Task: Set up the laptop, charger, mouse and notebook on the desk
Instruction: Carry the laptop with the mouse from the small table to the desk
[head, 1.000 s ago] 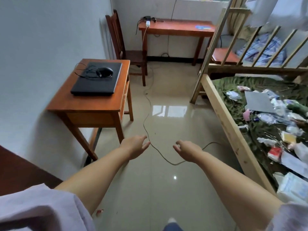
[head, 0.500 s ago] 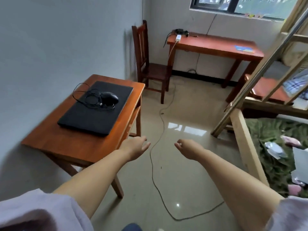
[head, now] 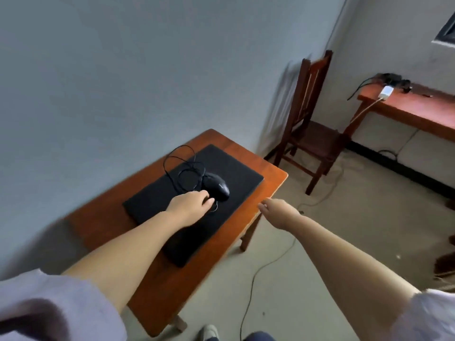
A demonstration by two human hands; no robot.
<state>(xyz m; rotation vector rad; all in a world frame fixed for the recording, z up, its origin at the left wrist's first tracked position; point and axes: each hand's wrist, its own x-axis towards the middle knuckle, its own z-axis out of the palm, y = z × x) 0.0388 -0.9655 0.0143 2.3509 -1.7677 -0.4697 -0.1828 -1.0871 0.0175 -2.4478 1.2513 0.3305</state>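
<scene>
A closed black laptop lies flat on a small wooden table against the wall. On its lid sits a black wired mouse with its cable looped beside it. My left hand hovers over the laptop, fingers reaching to the near side of the mouse and close to touching it; it holds nothing. Off the table's right edge, my right hand hangs in the air, loosely curled and empty. A white charger rests on the far desk. No notebook is visible.
A wooden chair stands in the corner between the table and the far desk. A thin cable trails across the tiled floor. The grey wall runs along the left. My foot shows at the bottom edge.
I have stepped closer to the small table and turned left. My left hand moved forward over the laptop to the mouse. My right hand came up beside the table's edge.
</scene>
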